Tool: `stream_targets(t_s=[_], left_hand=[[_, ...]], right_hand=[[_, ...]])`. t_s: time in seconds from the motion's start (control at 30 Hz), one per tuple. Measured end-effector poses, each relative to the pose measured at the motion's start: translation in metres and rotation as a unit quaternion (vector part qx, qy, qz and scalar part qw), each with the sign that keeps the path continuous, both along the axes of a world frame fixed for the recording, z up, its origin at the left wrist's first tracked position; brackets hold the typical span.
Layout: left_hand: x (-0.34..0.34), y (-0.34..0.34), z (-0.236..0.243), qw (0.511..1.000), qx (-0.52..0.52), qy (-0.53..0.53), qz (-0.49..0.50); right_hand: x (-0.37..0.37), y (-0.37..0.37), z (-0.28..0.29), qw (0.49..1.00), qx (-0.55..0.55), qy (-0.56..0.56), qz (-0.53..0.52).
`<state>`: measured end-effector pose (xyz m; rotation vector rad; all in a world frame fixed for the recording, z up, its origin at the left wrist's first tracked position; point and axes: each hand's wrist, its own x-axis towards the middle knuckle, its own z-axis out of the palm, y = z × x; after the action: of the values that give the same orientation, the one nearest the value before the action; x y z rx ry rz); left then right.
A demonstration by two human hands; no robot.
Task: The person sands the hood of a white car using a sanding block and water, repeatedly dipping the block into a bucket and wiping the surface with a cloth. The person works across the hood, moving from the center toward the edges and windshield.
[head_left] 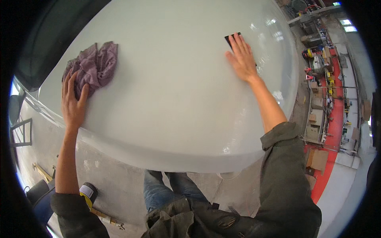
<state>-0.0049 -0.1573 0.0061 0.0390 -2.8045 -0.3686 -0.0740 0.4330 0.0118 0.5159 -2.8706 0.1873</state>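
Squeegee (231,39) — small, black, pinned flat under the right hand (242,59), fingers spread, far up the glossy white panel (170,99). Left hand (73,101) lies open at the panel's left edge, fingertips on a crumpled purple rag (95,67) — both palms pressing down.

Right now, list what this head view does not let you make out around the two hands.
- Black flat tool: mostly under the right hand; only a corner shows.
- Left hand: fingertips buried in the purple rag, grip unclear.
- White panel: its underside is hidden.
- Workshop clutter: too small, bent by the fisheye rim.
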Motion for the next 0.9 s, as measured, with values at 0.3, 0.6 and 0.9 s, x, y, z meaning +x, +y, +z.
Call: stream_targets(t_s=[0.3,0.6,0.9], left_hand=[[0.011,-0.029,-0.012,1.000,-0.026,0.004,-0.009],[-0.007,-0.028,-0.015,0.999,-0.014,0.011,-0.049],[0.002,-0.042,-0.013,0.999,-0.023,-0.010,-0.032]], right_hand=[[0.231,0.008,0.001,0.963,-0.039,-0.231,0.132],[0.032,0.066,-0.010,0.997,-0.028,-0.006,-0.075],[0.266,0.036,0.000,0.969,-0.072,-0.233,0.040]])
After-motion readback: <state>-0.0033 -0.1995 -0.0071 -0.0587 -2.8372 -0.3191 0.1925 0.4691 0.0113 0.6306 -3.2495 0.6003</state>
